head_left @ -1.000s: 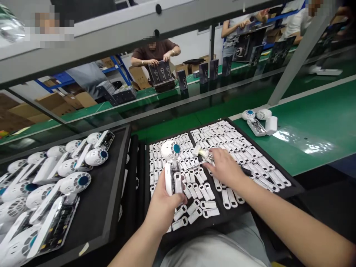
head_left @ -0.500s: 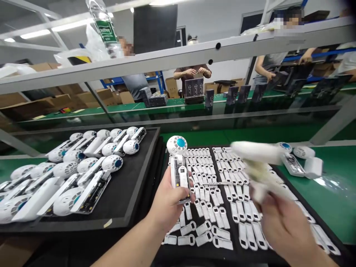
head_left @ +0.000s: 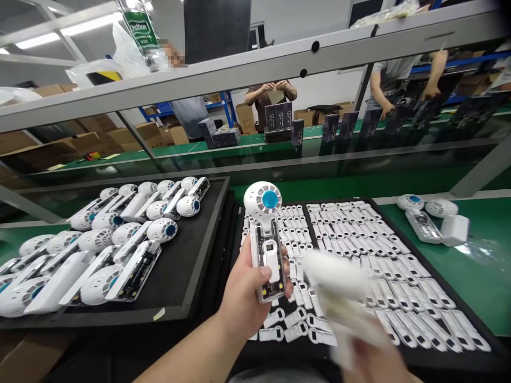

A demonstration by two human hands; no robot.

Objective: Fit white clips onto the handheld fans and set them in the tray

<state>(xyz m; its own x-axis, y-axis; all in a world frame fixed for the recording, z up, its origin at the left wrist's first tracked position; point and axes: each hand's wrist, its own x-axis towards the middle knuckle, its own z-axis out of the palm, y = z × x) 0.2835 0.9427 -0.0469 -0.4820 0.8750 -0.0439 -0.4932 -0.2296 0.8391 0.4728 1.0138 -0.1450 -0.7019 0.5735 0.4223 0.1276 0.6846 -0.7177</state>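
My left hand (head_left: 245, 284) is wrapped round the clear handle of a white handheld fan (head_left: 263, 199) with a blue centre. The fan stands upright, and its circuit board shows through the handle. My thumb presses on a narrow white cover strip (head_left: 272, 260) with a small dark window, lying along the handle's front. Smeared by motion, my right hand (head_left: 371, 346) grips what looks like a white roller (head_left: 339, 274) on a handle. That roller is right of the fan and lower, above rows of white cover strips (head_left: 399, 287) on a black tray (head_left: 465, 308).
A black foam tray (head_left: 191, 255) on the left holds several similar fans. Fan parts (head_left: 425, 226) lie on the green bench (head_left: 487, 282) at right. A metal rail (head_left: 239, 61) crosses above, carrying a bottle (head_left: 141, 32). Co-workers stand beyond, near dark boxes (head_left: 279, 117).
The roller in my right hand has swung left and down, closer to the fan. My left hand's fan now appears nearer and larger, its handle facing me more fully.
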